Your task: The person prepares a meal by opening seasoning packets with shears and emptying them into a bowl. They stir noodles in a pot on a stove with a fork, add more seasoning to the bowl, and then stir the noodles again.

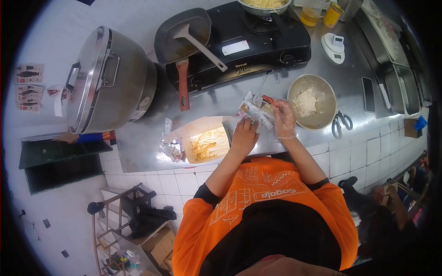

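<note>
White-and-red sachet (254,110) is lying slantwise just above the steel desk (216,99), its long axis running from upper left to lower right, caught between both hands. The bare left hand (244,135) is pinching its near edge; the right hand (284,118) (in a clear glove) is gripping its far end. Beside them, a metal bowl (324,117) is holding pale flour and a tray (202,125) yellowish strips. The black stove (258,41) is showing "Rinnai".
</note>
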The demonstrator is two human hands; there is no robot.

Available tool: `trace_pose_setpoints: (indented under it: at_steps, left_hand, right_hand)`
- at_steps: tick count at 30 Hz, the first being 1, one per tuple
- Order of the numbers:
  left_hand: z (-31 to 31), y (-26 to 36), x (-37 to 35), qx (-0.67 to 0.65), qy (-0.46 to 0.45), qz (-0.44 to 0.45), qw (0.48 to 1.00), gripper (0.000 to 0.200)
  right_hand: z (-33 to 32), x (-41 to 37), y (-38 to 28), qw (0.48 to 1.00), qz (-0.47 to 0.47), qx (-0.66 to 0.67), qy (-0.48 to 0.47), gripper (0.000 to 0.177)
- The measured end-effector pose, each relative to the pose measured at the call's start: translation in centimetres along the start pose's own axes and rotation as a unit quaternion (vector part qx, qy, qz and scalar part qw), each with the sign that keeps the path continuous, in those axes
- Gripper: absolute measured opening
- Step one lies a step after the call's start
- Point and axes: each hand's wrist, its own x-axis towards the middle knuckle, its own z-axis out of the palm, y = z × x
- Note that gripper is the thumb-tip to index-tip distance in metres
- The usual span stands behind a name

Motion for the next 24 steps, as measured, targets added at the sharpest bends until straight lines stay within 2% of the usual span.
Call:
trace_pose_setpoints:
  at_steps: [1, 3, 5, 7, 8, 9, 10, 11, 12, 13, 14, 15, 16, 18, 20, 21, 23, 24]
  left_hand:
    - [0.1, -0.1, -0.1, -0.010, 0.008, 0.003, 1.000, 0.052]
    - [-0.3, 0.7, -0.4, -0.022, 0.016, 0.000, 1.000, 0.053]
    - [-2.2, 1.4, -1.1, -0.088, 0.057, 0.005, 0.994, 0.056]
    - [-6.1, 2.6, -2.1, -0.174, 0.118, 0.024, 0.977, 0.048]
    - [-7.8, 3.0, -2.7, -0.237, 0.147, 0.033, 0.960, 0.044]
    - [-8.6, 2.4, -4.1, -0.229, 0.157, 0.015, 0.961, 0.044]
    - [-9.7, 1.5, -5.6, -0.158, 0.274, 0.007, 0.949, 0.038]
    - [-10.9, 0.6, -7.2, -0.084, 0.385, 0.001, 0.919, 0.032]
    - [-11.2, -1.3, -9.0, 0.019, 0.460, -0.075, 0.885, 0.029]
    - [-10.3, -3.7, -11.0, 0.005, 0.536, -0.190, 0.822, 0.031]
    - [-12.2, -5.4, -11.5, -0.016, 0.603, -0.234, 0.762, 0.038]
    - [-13.2, -7.9, -12.8, -0.010, 0.592, -0.297, 0.749, 0.040]
    - [-13.3, -10.7, -14.2, -0.005, 0.579, -0.359, 0.732, 0.041]
    - [-11.2, -16.2, -16.5, -0.054, 0.414, -0.543, 0.728, 0.059]
    - [-9.0, -19.4, -17.2, -0.092, 0.238, -0.673, 0.694, 0.076]
    - [-8.2, -20.7, -17.4, -0.094, 0.239, -0.674, 0.692, 0.076]
    - [-6.4, -22.7, -17.8, -0.090, 0.319, -0.607, 0.723, 0.080]
    - [-5.7, -23.8, -17.9, -0.094, 0.317, -0.610, 0.720, 0.080]
  right_hand:
    - [-0.3, 0.2, -0.6, 1.000, 0.000, 0.003, 0.000, 0.015]
    - [-0.7, 0.9, -2.0, 0.996, -0.051, -0.072, 0.011, 0.016]
    - [-0.9, 0.8, -2.3, 0.997, 0.031, -0.061, -0.026, 0.019]
    - [-0.7, 1.1, -2.1, 0.989, 0.116, 0.057, -0.071, 0.025]
    - [-1.0, 1.6, -2.0, 0.989, 0.083, 0.001, -0.119, 0.026]
    - [-1.3, 2.2, -1.9, 0.984, 0.045, -0.058, -0.163, 0.027]
    - [-1.6, 2.7, -1.6, 0.982, 0.039, -0.048, -0.176, 0.027]
    - [-1.9, 3.2, -1.6, 0.977, 0.101, 0.018, -0.187, 0.026]
    - [-2.0, 3.5, -1.5, 0.963, 0.168, 0.080, -0.196, 0.025]
    - [-1.8, 4.0, -2.8, 0.961, 0.166, 0.082, -0.206, 0.025]
    - [-1.7, 4.8, -4.4, 0.965, 0.169, -0.027, -0.197, 0.022]
    - [-1.5, 5.2, -5.4, 0.959, 0.167, -0.136, -0.184, 0.018]
    - [-1.4, 5.3, -5.2, 0.959, 0.162, -0.136, -0.191, 0.018]
    - [-1.6, 5.5, -4.2, 0.963, 0.204, -0.061, -0.167, 0.014]
    - [-1.8, 5.8, -3.9, 0.963, 0.190, -0.086, -0.173, 0.012]
    - [-1.8, 5.9, -3.8, 0.962, 0.178, -0.114, -0.173, 0.011]
    - [-2.1, 5.9, -3.4, 0.963, 0.167, -0.114, -0.177, 0.011]
    - [-2.2, 5.9, -3.4, 0.965, 0.156, -0.112, -0.179, 0.011]
